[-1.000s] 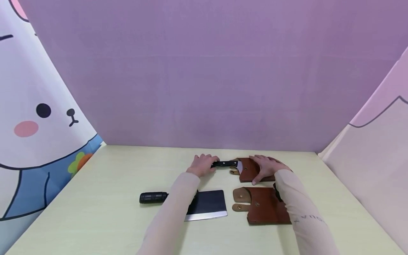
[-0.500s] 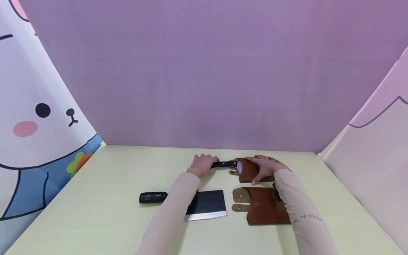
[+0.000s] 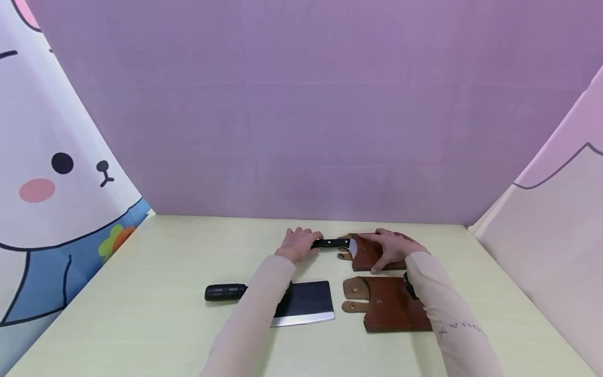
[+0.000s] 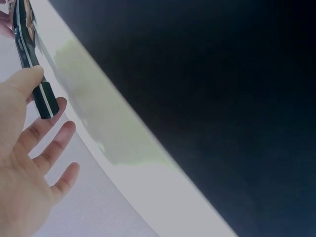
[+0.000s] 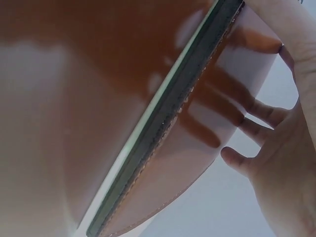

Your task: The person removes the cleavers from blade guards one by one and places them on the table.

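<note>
My left hand [image 3: 299, 244] pinches the end of a knife's black handle [image 3: 331, 243] between thumb and forefinger, at the far middle of the pale table [image 3: 141, 314]. In the left wrist view the handle [image 4: 42, 96] sits against the thumb of that hand [image 4: 24, 163], the other fingers spread loosely. The blade enters a brown leather sheath [image 3: 369, 256], with only a sliver of steel showing at its mouth. My right hand [image 3: 394, 247] holds this sheath, fingers over its top and thumb at its near edge. In the right wrist view the sheath [image 5: 74, 98] fills the frame, with the right hand's fingers [image 5: 256, 116] wrapped round its edge.
A second brown leather sheath [image 3: 388, 309] lies nearer me, under my right forearm. A cleaver with a dark blade [image 3: 308, 302] and a black handle [image 3: 225, 291] lies to its left, partly under my left forearm. A purple backdrop stands behind, with cartoon cloth panels at both sides.
The sheath and my right hand have edged slightly left toward the knife handle. The left hand, the cleaver and the second sheath have stayed put.
</note>
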